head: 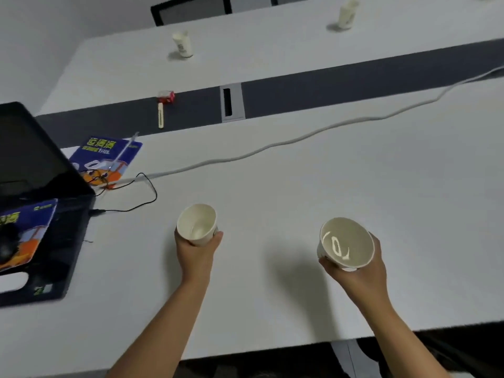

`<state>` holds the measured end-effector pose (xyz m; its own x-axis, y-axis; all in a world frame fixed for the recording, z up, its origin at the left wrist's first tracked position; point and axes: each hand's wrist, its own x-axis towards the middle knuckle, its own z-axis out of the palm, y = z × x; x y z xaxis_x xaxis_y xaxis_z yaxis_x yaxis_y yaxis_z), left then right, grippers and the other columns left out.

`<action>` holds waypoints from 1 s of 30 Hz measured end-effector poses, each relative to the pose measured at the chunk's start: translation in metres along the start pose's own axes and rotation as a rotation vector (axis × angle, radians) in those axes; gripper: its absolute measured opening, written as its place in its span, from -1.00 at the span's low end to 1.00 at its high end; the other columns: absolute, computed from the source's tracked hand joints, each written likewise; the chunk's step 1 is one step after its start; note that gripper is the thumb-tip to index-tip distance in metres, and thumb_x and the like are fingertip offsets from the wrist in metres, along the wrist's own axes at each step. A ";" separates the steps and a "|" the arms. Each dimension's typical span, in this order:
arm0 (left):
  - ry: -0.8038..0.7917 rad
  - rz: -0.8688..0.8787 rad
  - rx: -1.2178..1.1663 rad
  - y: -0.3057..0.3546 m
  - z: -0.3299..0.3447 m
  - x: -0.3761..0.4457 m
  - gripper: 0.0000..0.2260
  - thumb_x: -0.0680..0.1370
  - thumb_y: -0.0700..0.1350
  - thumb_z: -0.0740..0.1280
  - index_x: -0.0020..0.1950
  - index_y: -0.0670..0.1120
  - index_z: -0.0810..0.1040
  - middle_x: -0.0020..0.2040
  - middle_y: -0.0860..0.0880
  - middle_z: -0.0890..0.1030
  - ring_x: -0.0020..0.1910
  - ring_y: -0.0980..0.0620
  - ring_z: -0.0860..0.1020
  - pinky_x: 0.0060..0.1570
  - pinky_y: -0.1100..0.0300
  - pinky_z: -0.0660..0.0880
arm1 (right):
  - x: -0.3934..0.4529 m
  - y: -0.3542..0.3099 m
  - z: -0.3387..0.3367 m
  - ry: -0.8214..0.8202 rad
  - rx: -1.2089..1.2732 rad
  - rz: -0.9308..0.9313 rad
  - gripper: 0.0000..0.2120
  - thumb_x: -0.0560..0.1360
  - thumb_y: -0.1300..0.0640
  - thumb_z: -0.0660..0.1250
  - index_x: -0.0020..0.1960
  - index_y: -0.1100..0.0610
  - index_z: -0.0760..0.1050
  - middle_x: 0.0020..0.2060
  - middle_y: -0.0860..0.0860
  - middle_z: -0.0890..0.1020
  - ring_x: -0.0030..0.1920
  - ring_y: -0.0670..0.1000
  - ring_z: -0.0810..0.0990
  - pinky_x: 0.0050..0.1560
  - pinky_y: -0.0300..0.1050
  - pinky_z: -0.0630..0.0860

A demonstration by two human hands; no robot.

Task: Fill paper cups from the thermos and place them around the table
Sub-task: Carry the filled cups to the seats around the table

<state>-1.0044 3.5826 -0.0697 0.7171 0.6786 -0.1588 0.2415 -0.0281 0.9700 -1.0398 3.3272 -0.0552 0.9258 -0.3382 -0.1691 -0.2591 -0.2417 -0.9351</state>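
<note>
**A:** I'm looking down at both hands now. The left hand (197, 245) is wrapped round a paper cup (197, 224), the right hand (357, 264) is wrapped round a second cup (344, 242). Both are held above the near side of the counter (300, 186), well apart from each other.

**B:** Are they full?

**A:** There's liquid in both, I'd say; light glints off the surface in the right one. How deep, I can't tell. Both are plain white paper with some print on the side, too blurred to read.

**B:** Then how do I set them down cleanly?

**A:** Keep them upright, lower one at a time, and release only once the base sits flat. Thin paper gives under a squeeze, so a light hold is best. Steer clear of the grey cable (272, 147) and the laptop (35, 170) on the left.

**B:** And the far side?

**A:** Two more cups stand there already, one (182, 45) left, one (345, 15) right. No thermos in view.
</note>
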 end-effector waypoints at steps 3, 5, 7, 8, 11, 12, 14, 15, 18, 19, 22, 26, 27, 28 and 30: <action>-0.031 0.018 0.000 -0.007 0.021 0.042 -0.38 0.25 -0.37 0.51 0.23 -0.11 0.37 -0.02 0.08 0.50 -0.10 0.16 0.51 -0.01 0.22 0.42 | 0.004 0.000 0.009 0.127 -0.011 0.031 -0.29 0.08 0.06 0.55 0.08 -0.16 0.22 -0.10 -0.37 0.40 -0.12 -0.27 0.45 -0.19 -0.35 0.31; -0.058 0.055 0.020 -0.013 0.029 0.067 -0.36 0.25 -0.36 0.51 0.25 -0.14 0.35 0.07 0.01 0.47 0.01 0.04 0.48 0.06 0.14 0.43 | 0.006 0.000 0.017 0.202 -0.003 0.033 -0.33 0.06 0.05 0.53 0.04 -0.16 0.23 -0.11 -0.35 0.42 -0.11 -0.28 0.46 -0.19 -0.35 0.32; -0.086 0.109 0.056 -0.020 0.036 0.088 -0.34 0.24 -0.36 0.52 0.27 -0.17 0.33 0.11 -0.03 0.46 0.06 0.01 0.46 0.13 0.11 0.41 | 0.009 0.000 0.024 0.257 0.003 0.032 -0.37 0.06 0.06 0.52 0.00 -0.19 0.26 -0.12 -0.32 0.45 -0.11 -0.28 0.48 -0.18 -0.33 0.33; -0.093 0.123 0.062 -0.022 0.039 0.097 -0.34 0.24 -0.36 0.52 0.27 -0.18 0.33 0.14 -0.06 0.47 0.07 0.00 0.45 0.14 0.10 0.40 | 0.010 0.001 0.027 0.279 -0.003 0.031 -0.38 0.05 0.04 0.49 0.00 -0.19 0.27 -0.11 -0.32 0.45 -0.11 -0.31 0.47 -0.18 -0.33 0.33; -0.084 0.116 0.046 -0.031 0.044 0.116 -0.34 0.24 -0.37 0.52 0.27 -0.21 0.33 0.20 -0.20 0.48 0.10 -0.05 0.47 0.17 0.07 0.41 | 0.012 0.005 0.039 0.314 -0.039 0.035 -0.35 0.03 0.02 0.45 0.04 -0.16 0.25 -0.10 -0.33 0.43 -0.11 -0.35 0.44 -0.17 -0.35 0.32; -0.076 0.112 0.048 -0.034 0.044 0.118 -0.34 0.24 -0.37 0.52 0.27 -0.22 0.33 0.20 -0.21 0.48 0.12 -0.08 0.48 0.16 0.08 0.40 | 0.012 0.007 0.042 0.324 -0.048 0.037 -0.36 0.02 0.02 0.46 0.02 -0.18 0.25 -0.09 -0.33 0.43 -0.11 -0.34 0.44 -0.18 -0.35 0.32; -0.069 0.108 0.056 -0.037 0.042 0.118 -0.35 0.24 -0.37 0.52 0.26 -0.24 0.33 0.20 -0.22 0.49 0.12 -0.10 0.49 0.12 0.13 0.38 | 0.011 0.011 0.048 0.339 -0.069 0.035 -0.35 0.03 0.04 0.50 0.01 -0.20 0.25 -0.10 -0.34 0.43 -0.12 -0.29 0.46 -0.18 -0.30 0.33; -0.077 0.105 0.054 -0.037 0.042 0.116 -0.36 0.24 -0.38 0.52 0.25 -0.25 0.34 0.19 -0.22 0.49 0.10 -0.07 0.48 0.11 0.14 0.37 | 0.011 0.012 0.049 0.340 -0.080 0.032 -0.33 0.06 0.07 0.55 0.01 -0.19 0.25 -0.10 -0.34 0.43 -0.13 -0.23 0.48 -0.18 -0.26 0.33; -0.103 0.093 -0.013 -0.034 0.038 0.106 -0.36 0.25 -0.46 0.47 0.26 -0.28 0.30 0.18 -0.21 0.46 0.08 -0.01 0.45 0.14 0.14 0.37 | 0.016 0.015 0.049 0.334 -0.080 0.017 -0.35 0.10 0.13 0.58 -0.02 -0.23 0.27 -0.10 -0.34 0.44 -0.12 -0.23 0.49 -0.17 -0.25 0.33; -0.104 0.078 -0.028 -0.036 0.036 0.097 -0.35 0.27 -0.49 0.44 0.29 -0.29 0.26 0.20 -0.20 0.43 0.11 -0.03 0.44 0.14 0.15 0.37 | 0.020 0.013 0.047 0.333 -0.064 0.012 -0.36 0.09 0.10 0.56 -0.03 -0.23 0.27 -0.10 -0.34 0.44 -0.12 -0.29 0.48 -0.17 -0.27 0.34; -0.125 -0.044 0.034 -0.048 0.029 0.049 -0.38 0.37 -0.48 0.35 0.36 -0.30 0.18 0.31 -0.29 0.32 0.22 -0.18 0.39 0.10 0.13 0.33 | 0.040 0.007 0.041 0.337 0.011 0.002 -0.38 0.04 0.04 0.48 0.00 -0.22 0.27 -0.12 -0.32 0.48 -0.15 -0.41 0.48 -0.17 -0.34 0.34; -0.304 0.014 0.216 -0.052 0.045 -0.018 -0.50 0.42 -0.45 0.31 0.33 -0.30 0.27 0.31 -0.31 0.34 0.27 -0.25 0.35 0.09 0.15 0.33 | 0.080 -0.006 0.020 0.352 0.099 -0.067 -0.37 0.07 0.05 0.46 0.06 -0.12 0.27 -0.13 -0.31 0.47 -0.17 -0.48 0.46 -0.17 -0.41 0.35; -0.356 0.063 0.285 -0.050 0.053 -0.029 -0.51 0.43 -0.43 0.31 0.33 -0.32 0.28 0.31 -0.31 0.35 0.29 -0.26 0.34 0.14 0.20 0.31 | 0.092 -0.010 0.014 0.355 0.120 -0.087 -0.37 0.08 0.06 0.46 0.07 -0.11 0.27 -0.12 -0.31 0.47 -0.17 -0.48 0.46 -0.18 -0.46 0.35; -0.413 0.118 0.363 -0.047 0.063 -0.037 -0.52 0.44 -0.40 0.32 0.33 -0.33 0.28 0.33 -0.32 0.34 0.32 -0.26 0.32 0.20 0.25 0.26 | 0.104 -0.012 0.007 0.354 0.138 -0.105 -0.37 0.09 0.06 0.46 0.08 -0.11 0.27 -0.11 -0.30 0.47 -0.16 -0.47 0.46 -0.18 -0.50 0.37; -0.529 0.221 0.511 -0.041 0.084 -0.050 -0.51 0.46 -0.30 0.34 0.35 -0.31 0.29 0.38 -0.29 0.30 0.40 -0.22 0.25 0.32 0.20 0.15 | 0.128 -0.016 -0.009 0.353 0.164 -0.143 -0.38 0.11 0.08 0.47 0.08 -0.10 0.27 -0.08 -0.29 0.46 -0.14 -0.47 0.46 -0.17 -0.56 0.39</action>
<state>-0.9951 3.4882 -0.1166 0.9702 0.1798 -0.1627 0.2360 -0.5455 0.8042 -0.9198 3.2796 -0.0591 0.7907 -0.6095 0.0566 -0.0608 -0.1703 -0.9835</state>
